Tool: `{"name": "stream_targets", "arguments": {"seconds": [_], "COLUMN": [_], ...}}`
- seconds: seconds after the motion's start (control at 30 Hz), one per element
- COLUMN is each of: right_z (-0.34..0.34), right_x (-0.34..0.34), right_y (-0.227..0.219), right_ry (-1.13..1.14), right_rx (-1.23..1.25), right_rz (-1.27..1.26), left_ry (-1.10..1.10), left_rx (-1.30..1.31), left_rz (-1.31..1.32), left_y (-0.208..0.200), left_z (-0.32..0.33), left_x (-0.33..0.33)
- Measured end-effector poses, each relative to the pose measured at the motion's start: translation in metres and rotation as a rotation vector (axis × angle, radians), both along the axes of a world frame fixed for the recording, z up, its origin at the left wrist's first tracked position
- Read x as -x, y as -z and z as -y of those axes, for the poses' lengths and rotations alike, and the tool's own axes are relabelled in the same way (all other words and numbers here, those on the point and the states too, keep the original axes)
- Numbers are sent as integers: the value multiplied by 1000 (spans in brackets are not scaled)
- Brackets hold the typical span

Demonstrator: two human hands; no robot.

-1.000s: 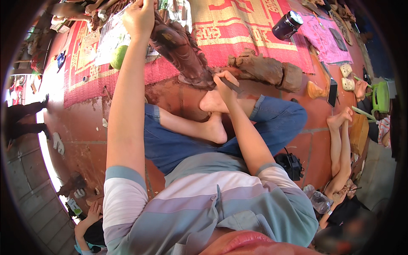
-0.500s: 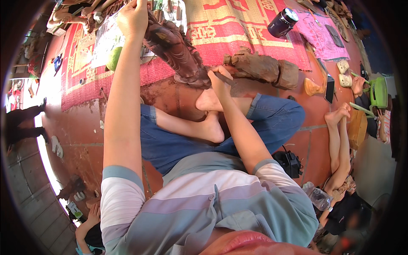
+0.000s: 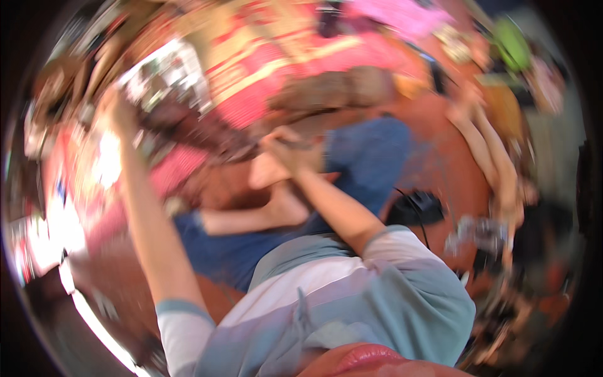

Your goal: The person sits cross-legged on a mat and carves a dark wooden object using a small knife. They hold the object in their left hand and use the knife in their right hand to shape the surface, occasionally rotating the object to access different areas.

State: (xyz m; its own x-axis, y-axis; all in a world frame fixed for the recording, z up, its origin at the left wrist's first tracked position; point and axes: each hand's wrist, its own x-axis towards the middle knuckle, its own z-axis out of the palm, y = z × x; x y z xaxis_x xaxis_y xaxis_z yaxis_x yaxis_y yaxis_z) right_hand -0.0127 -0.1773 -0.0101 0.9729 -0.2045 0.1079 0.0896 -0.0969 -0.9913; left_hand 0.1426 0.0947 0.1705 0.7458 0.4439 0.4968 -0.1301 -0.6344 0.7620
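Carved brown figure [image 3: 200, 129] slants over the edge of the red mat [image 3: 242, 112]. Near its base I see the right hand [image 3: 281, 143], its grip folded around a slim dark tool [image 3: 303, 145] — blurred, but so it seems. The left hand [image 3: 115, 117] is by its upper end — whether that grip holds it, I cannot tell.

Heavy motion blur smears the bright view, with white glare at left.
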Motion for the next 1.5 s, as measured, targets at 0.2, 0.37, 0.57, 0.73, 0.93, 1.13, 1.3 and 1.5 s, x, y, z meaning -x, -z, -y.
{"name": "stream_targets", "arguments": {"seconds": [0.2, 0.37, 0.57, 0.73, 0.93, 1.13, 1.3, 1.5], "right_z": [31, -14, -39, -18, -14, -50, -43, -33], "right_x": [8, 15, 22, 13, 15, 18, 23, 38], "right_y": [10, 13, -12, 18, 20, 12, 13, -8], "right_ry": [83, 341, 408, 317, 329, 420, 428, 197], "right_rx": [-158, -920, -1408, -804, -217, -1012, -624, -94], "right_rz": [34, 449, 731, 524, 221, 636, 580, 333], "left_ry": [151, 595, 1173, 1394, 1410, 1442, 1451, 1394], "left_rx": [-123, -78, -192, -432, -489, -600, -589, -386], "left_rz": [96, -123, -964, -1340, -1454, -1444, -1378, -1207], "left_y": [41, 107, 195, 231, 251, 253, 252, 227], "left_z": [21, 131, 189, 192, 179, 166, 163, 178], "left_x": [5, 95, 196, 218, 210, 211, 212, 200]}}
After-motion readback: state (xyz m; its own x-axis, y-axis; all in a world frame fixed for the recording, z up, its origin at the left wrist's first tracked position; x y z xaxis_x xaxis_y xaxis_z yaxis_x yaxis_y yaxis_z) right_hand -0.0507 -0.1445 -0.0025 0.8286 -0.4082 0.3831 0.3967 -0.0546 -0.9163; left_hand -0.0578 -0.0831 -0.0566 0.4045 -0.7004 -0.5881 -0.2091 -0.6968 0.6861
